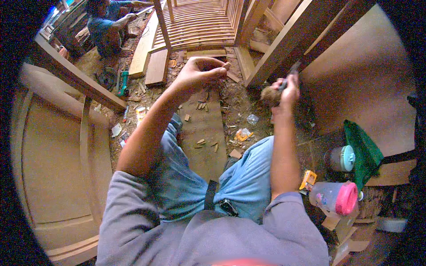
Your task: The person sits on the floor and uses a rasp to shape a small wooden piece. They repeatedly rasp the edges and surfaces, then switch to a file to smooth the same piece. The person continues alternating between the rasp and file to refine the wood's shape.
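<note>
My left hand (pixel 197 73) is raised over the floor, with thumb and forefinger pinched on a small wooden piece (pixel 226 66). My right hand (pixel 289 91) is closed around a hand tool, blurred by motion. The tool has a dark metallic end (pixel 294 68) pointing up toward the wooden frame and a rounded brownish end (pixel 270 95) beside my fingers; its exact kind cannot be made out. Between my knees lies a flat board (pixel 202 159), with several small wooden pieces (pixel 202 107) scattered on it.
A slatted wooden structure (pixel 195 26) stands ahead, and a thick wooden frame (pixel 284 44) slants at right. Panelled wood (pixel 57 155) is at left. A pink-lidded container (pixel 335 198) and a blue-lidded one (pixel 341 158) stand right. A person (pixel 104 26) crouches far left near a green tool (pixel 123 83).
</note>
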Demonstrator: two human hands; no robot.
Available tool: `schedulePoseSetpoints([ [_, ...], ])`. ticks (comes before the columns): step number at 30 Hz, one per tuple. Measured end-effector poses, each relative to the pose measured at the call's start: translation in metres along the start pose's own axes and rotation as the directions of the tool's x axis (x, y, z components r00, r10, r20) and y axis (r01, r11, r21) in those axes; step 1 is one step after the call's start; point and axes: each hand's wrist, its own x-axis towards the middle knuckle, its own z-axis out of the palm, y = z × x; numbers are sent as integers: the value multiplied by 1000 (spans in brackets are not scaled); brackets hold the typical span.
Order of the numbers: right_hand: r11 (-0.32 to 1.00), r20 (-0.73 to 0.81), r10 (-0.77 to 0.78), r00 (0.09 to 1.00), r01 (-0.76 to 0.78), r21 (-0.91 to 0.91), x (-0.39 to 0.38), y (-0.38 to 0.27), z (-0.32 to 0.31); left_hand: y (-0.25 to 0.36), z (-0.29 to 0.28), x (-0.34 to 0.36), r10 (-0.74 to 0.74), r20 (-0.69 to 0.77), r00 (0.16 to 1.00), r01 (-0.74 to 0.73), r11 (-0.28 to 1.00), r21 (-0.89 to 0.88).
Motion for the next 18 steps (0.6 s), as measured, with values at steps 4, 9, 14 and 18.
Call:
schedulePoseSetpoints([
  [4, 976, 534, -29, 845, 140, -169, -25, 30, 5, 9, -4, -8, -101, -65, 993, 88, 979, -182],
  [9, 881, 765, -52, 642, 390, -267, -67, 40, 22, 10, -17, -17, -105, -191, 976, 62, 973, -221],
  [14, 864, 808, 49, 587, 381, -330, -88, 36, 29, 3, -28, -17, -62, -172, 983, 25, 977, -210],
  [18, 894, 816, 65, 575, 330, -304, -89, 36, 31, 4, -25, -16, -71, -224, 972, 34, 986, -164],
])
